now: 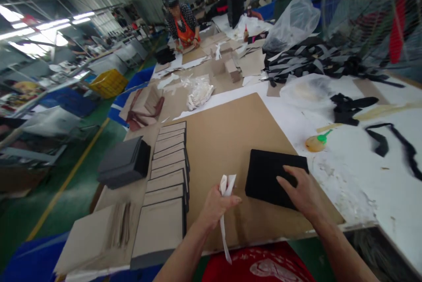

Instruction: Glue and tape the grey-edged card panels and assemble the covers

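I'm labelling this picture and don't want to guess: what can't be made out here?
All in the head view:
White strip: its middle is hidden inside the left hand.
Black block: underside hidden, facing the brown board; the right hand covers part of its top.
Black strap: blurred, cut off by the right edge.
Co-worker's hands: too small to tell what they grip.

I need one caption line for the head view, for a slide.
Left hand holding white material, right hand on a black rectangular piece atop a brown board.
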Action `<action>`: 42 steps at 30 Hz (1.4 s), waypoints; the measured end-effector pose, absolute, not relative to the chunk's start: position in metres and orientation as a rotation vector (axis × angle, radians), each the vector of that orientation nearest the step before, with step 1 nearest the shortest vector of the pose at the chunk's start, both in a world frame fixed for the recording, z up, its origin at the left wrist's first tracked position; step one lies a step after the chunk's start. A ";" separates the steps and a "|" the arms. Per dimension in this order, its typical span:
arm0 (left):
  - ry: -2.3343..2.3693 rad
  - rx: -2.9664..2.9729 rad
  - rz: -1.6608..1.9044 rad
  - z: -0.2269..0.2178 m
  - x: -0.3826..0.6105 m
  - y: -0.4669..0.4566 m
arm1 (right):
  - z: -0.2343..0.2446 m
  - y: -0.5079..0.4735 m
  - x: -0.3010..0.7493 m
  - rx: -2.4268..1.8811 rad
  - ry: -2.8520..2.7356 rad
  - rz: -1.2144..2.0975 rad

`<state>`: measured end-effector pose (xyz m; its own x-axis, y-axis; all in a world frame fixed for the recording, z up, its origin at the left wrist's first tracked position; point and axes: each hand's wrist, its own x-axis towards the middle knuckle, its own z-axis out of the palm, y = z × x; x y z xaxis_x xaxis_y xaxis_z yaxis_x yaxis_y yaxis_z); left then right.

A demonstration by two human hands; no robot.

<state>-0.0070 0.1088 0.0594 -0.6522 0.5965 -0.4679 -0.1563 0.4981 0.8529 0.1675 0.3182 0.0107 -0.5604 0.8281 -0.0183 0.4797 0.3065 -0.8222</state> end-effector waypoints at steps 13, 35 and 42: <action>2.086 0.314 1.238 0.115 0.076 0.073 | 0.079 0.248 0.117 -0.467 -2.072 2.738; 1.670 0.093 1.629 0.074 -0.056 -0.080 | 0.075 0.079 0.049 -0.798 -1.786 2.295; 1.487 0.095 1.458 0.062 -0.094 -0.133 | 0.092 0.019 0.003 -0.933 -2.206 2.137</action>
